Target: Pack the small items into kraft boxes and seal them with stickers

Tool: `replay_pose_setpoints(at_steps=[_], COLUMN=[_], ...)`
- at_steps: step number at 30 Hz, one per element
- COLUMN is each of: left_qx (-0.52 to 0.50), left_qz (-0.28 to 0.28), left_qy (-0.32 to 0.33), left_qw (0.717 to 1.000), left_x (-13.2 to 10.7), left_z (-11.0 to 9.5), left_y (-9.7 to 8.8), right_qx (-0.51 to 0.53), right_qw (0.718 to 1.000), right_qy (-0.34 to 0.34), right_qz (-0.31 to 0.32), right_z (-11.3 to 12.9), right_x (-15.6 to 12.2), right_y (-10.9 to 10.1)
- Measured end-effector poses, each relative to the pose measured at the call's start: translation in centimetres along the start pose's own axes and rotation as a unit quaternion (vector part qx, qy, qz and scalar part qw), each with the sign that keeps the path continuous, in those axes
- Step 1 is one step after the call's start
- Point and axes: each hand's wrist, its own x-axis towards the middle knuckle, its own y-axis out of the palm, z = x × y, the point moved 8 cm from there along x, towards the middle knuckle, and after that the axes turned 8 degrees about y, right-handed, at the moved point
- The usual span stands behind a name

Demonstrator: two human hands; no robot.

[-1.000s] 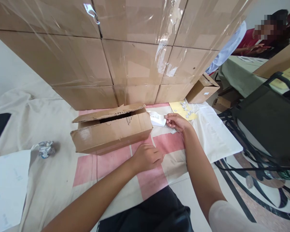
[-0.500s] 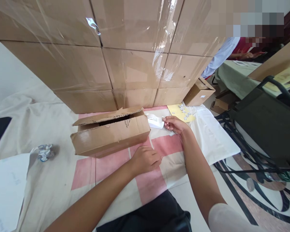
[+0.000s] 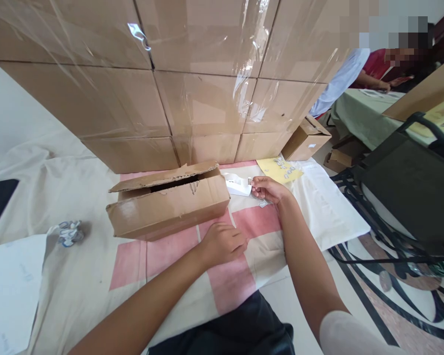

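Note:
A white tape dispenser [image 3: 239, 185] lies on the pink and cream cloth, partly behind the right end of an open-topped cardboard box [image 3: 170, 209]. My right hand [image 3: 267, 189] pinches at the dispenser's right end with closed fingers; any tape between the fingertips is too small to see. Just below that hand is a small pale label-like piece [image 3: 262, 203]. In front of the box, my left hand [image 3: 224, 244] rests on the cloth with its fingers curled closed, and nothing shows in it. Several small grey-white pieces [image 3: 289, 171] lie on a yellow sheet [image 3: 277, 167] beyond my right hand.
Taped cardboard boxes [image 3: 203, 103] form a wall behind the work area. To the left are a white sheet [image 3: 13, 291], a crumpled bundle [image 3: 71, 233] and a dark flat object [image 3: 0, 202]. A folding chair [image 3: 410, 187] stands right; people sit at a green-covered table [image 3: 362, 116].
The view has shifted slightly. Both my hands stay in nearly the same places, the right one still at the dispenser's end. A person's arm at the far table has moved.

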Motion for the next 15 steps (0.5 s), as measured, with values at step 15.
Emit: replay_pose_setpoints(at_steps=[15], left_qx=[-0.015], left_qz=[0.004], left_qy=[0.003], left_qw=[1.0], left_x=[-0.01], left_z=[-0.1], left_y=[0.01], right_qx=[-0.01], right_qw=[1.0], right_qy=[0.013], right_qz=[0.002], right_z=[0.05], right_x=[-0.47], right_y=[-0.09])
